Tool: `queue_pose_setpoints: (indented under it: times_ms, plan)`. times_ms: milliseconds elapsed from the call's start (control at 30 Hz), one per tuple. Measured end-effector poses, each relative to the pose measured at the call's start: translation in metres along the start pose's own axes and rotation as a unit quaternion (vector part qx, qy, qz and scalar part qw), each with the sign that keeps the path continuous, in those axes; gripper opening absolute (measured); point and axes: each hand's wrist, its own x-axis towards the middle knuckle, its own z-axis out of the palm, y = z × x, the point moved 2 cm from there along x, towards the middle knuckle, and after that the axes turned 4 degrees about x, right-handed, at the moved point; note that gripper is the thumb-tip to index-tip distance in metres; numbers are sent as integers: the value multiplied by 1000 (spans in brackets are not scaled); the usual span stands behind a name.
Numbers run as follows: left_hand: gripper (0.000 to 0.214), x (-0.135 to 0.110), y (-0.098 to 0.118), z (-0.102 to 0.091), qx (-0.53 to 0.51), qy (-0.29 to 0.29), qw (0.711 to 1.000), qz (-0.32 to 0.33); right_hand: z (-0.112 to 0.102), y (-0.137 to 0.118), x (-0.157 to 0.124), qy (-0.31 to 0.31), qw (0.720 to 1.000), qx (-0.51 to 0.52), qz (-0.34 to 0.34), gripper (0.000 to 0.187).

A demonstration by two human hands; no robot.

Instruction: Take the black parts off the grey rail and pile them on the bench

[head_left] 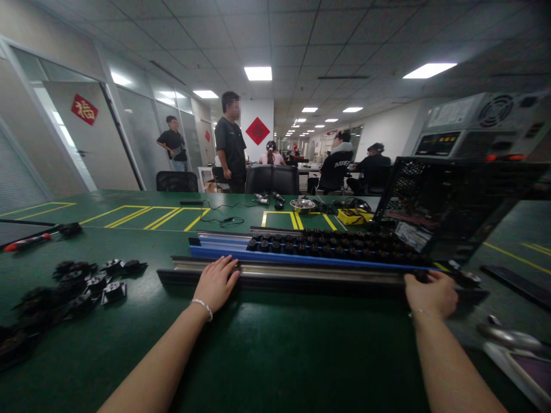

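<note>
A stack of long rails [301, 274] lies across the green table [267, 355] in front of me, silver and black in front, blue behind. Rows of small black parts [327, 245] sit on the far rails. My left hand [215, 282] rests on the near rail's left part with fingers stretched flat over it. My right hand [430, 293] is curled round the near rail's right end, fingers closed on it.
Several loose black parts [81, 284] lie at the left. An open black computer case [447, 201] stands at the right, a grey unit [477, 126] behind it. A metal bowl [302, 204], yellow box [350, 216] and cables sit farther back. People stand and sit beyond the table.
</note>
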Motion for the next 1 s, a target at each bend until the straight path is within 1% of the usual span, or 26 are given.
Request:
queue_pose_setpoints:
  times_ms: [267, 1000]
  plan:
    - [43, 0, 0, 0, -3, 2, 1000, -3, 3, 0, -1, -14, 1000, 2, -4, 45]
    - [45, 0, 0, 1, 10, -2, 1000, 1, 2, -9, -4, -41, 999, -21, -21, 43]
